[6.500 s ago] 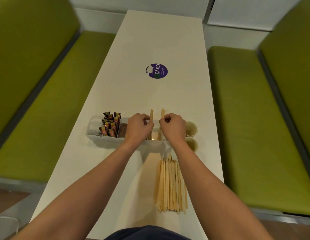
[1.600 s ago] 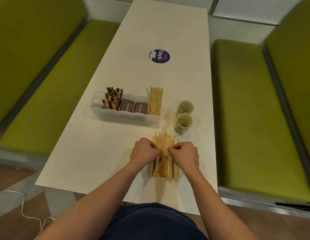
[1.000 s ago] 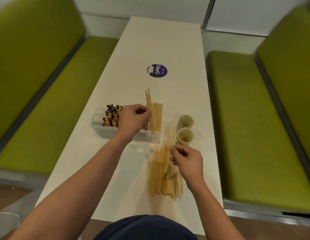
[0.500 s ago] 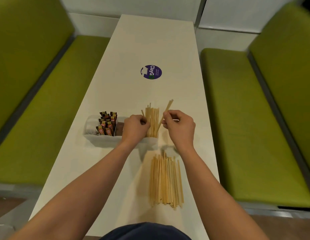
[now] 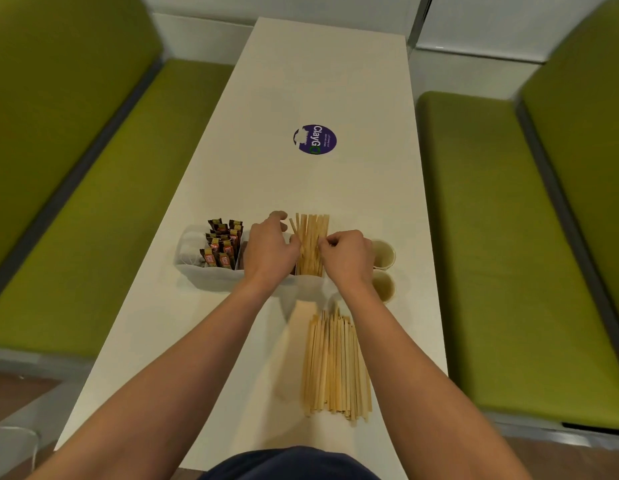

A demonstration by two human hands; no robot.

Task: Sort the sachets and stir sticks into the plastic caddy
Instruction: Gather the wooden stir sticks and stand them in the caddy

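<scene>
A translucent white plastic caddy [image 5: 211, 277] stands across the table. Brown and orange sachets [image 5: 222, 247] stand upright in its left part. Wooden stir sticks [image 5: 310, 237] stand in its right compartment. My left hand [image 5: 270, 249] rests over the caddy's middle, fingers spread, its fingertips touching the left side of those sticks. My right hand [image 5: 346, 256] pinches the standing sticks from the right. A loose pile of stir sticks [image 5: 334, 365] lies flat on the table nearer to me. The caddy's middle compartment is hidden under my left hand.
Two paper cups [image 5: 383, 268] stand just right of the caddy. A round purple sticker [image 5: 315, 139] lies further up the white table [image 5: 301, 81]. Green benches [image 5: 502, 237] flank the table on both sides.
The tilted stick in my right hand now stands among the sticks in the caddy. My left hand has opened and spread over the caddy's middle. Both hands stay at the stick compartment.
</scene>
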